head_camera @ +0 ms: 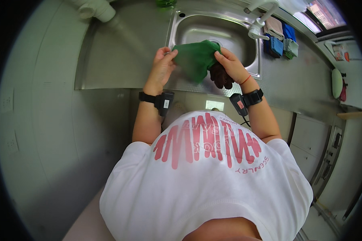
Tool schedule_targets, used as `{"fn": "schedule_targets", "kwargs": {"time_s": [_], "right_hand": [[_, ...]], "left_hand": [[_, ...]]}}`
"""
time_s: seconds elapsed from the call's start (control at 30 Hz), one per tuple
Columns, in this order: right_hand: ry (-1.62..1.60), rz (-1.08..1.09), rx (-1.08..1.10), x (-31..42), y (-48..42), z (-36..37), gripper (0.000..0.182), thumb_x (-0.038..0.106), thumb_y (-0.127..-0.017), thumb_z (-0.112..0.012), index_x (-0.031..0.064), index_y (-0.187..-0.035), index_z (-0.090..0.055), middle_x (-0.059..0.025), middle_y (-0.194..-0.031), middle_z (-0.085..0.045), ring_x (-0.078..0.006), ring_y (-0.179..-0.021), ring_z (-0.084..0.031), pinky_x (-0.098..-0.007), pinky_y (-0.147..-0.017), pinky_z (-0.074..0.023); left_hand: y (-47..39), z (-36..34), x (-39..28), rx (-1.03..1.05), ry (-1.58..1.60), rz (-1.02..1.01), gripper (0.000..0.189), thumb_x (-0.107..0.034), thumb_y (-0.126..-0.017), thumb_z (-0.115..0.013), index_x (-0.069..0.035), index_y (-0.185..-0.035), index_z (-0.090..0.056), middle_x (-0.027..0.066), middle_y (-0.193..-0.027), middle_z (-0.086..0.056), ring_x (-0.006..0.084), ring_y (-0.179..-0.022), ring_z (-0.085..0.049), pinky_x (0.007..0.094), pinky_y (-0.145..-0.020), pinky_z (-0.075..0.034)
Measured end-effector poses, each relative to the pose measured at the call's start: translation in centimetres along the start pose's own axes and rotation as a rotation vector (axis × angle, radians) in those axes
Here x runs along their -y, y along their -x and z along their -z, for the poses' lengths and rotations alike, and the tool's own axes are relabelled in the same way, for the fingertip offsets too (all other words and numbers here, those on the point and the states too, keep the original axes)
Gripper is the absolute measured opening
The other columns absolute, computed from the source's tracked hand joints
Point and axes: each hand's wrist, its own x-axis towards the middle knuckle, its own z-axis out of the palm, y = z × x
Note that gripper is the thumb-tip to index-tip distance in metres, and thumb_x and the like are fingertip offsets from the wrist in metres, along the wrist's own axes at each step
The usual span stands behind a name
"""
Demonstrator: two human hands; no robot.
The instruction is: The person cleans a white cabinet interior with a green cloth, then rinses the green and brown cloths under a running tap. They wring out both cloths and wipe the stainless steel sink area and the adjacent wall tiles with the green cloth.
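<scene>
A green cloth [196,57] is stretched between my two hands over the front rim of the stainless steel sink [193,28]. My left hand [163,64] pinches its left edge between thumb and fingers. With my right hand [231,64] I grip the cloth's right edge. Bunched dark brown fabric [220,76] hangs below the right palm, against the green cloth; whether the fingers also hold it cannot be told. The lower part of the green cloth is blurred and drapes over the counter's front edge.
A white faucet [258,28] stands at the sink's back right. Folded cloths [276,45] in beige, blue and pale green lie right of it on the steel counter [123,60]. A white pipe [96,10] is at the upper left, and a green object [166,3] sits behind the sink.
</scene>
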Motion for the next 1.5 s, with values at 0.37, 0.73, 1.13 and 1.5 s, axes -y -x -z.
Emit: {"fn": "schedule_targets", "kwargs": {"time_s": [0.37,0.73,1.13,1.5], "right_hand": [[0.039,-0.137,0.339,1.2,-5.3,-6.0,0.026,0.024,-0.095,-0.056,0.0001,-0.1,-0.066,0.0001,-0.084,-0.065,-0.0054,-0.073,-0.057,-0.0221,-0.067,-0.0473],[0.511,-0.129,0.067,-7.6,-16.1,-10.9,0.032,0.025,-0.087,-0.061,-0.0041,-0.102,-0.061,-0.0104,-0.089,-0.068,-0.0155,-0.078,-0.063,-0.0258,-0.071,-0.05],[0.799,-0.025,0.681,-5.8,-13.3,-15.8,0.036,0.023,-0.077,-0.072,0.0078,-0.108,-0.061,-0.0121,-0.085,-0.067,-0.0273,-0.08,-0.064,-0.0354,-0.072,-0.0484],[0.252,-0.168,0.429,-4.5,-13.2,-12.9,0.01,0.008,-0.086,-0.057,0.0022,-0.094,-0.057,-0.0037,-0.072,-0.061,-0.01,-0.061,-0.059,-0.0244,-0.06,-0.0457]], "left_hand": [[7.4,5.9,-7.6,-0.265,-0.849,-0.303,0.033,-0.006,-0.079,-0.068,-0.005,-0.111,-0.061,0.0003,-0.091,-0.06,0.0103,-0.087,-0.056,0.0261,-0.081,-0.046],[3.3,20.0,-7.1,-0.538,-1.234,-0.374,0.028,-0.016,-0.08,-0.072,-0.003,-0.103,-0.065,0.0086,-0.096,-0.065,0.0201,-0.085,-0.063,0.0317,-0.076,-0.051],[3.9,21.3,-1.6,-0.239,-1.555,-0.377,0.018,-0.012,-0.072,-0.072,-0.007,-0.088,-0.066,0.0087,-0.09,-0.061,0.0294,-0.09,-0.058,0.0384,-0.08,-0.047],[2.9,17.2,-6.0,-0.207,-1.234,-0.465,0.012,-0.016,-0.082,-0.066,-0.006,-0.087,-0.064,0.0104,-0.088,-0.063,0.0302,-0.083,-0.059,0.0379,-0.069,-0.048]]}}
